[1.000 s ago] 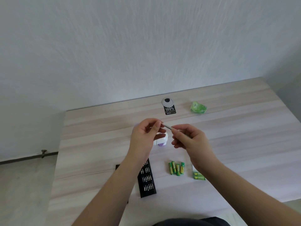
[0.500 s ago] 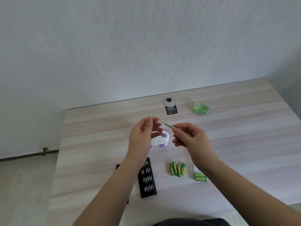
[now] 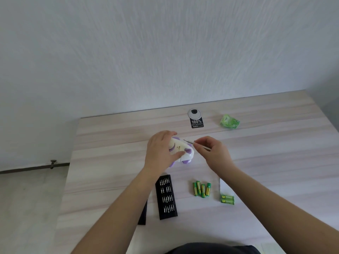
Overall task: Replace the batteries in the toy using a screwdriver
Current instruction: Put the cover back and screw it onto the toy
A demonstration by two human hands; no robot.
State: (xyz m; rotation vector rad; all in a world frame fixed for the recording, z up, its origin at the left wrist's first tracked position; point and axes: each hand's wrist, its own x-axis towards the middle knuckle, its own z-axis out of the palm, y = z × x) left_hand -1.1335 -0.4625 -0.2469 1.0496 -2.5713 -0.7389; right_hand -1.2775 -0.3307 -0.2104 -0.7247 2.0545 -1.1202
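Observation:
My left hand (image 3: 161, 151) grips a white and purple toy (image 3: 180, 150) and holds it tilted just above the wooden table (image 3: 266, 162). A thin silver screwdriver (image 3: 190, 142) is pinched in my right hand (image 3: 212, 150), and its tip points left at the toy's upper side. Several loose green and yellow batteries (image 3: 201, 189) lie on the table nearer to me. A wrapped pair of green batteries (image 3: 227, 199) lies to their right.
A black tray of screwdriver bits (image 3: 166, 197) lies below my left forearm, with its black cover (image 3: 143, 213) beside it. A crumpled green wrapper (image 3: 229, 121) and a round grey cable port with a black label (image 3: 194, 117) sit near the table's far edge by the wall.
My left hand has let go of the screwdriver tip and picked the toy up off the table. The right hand still holds the screwdriver, now close to the toy.

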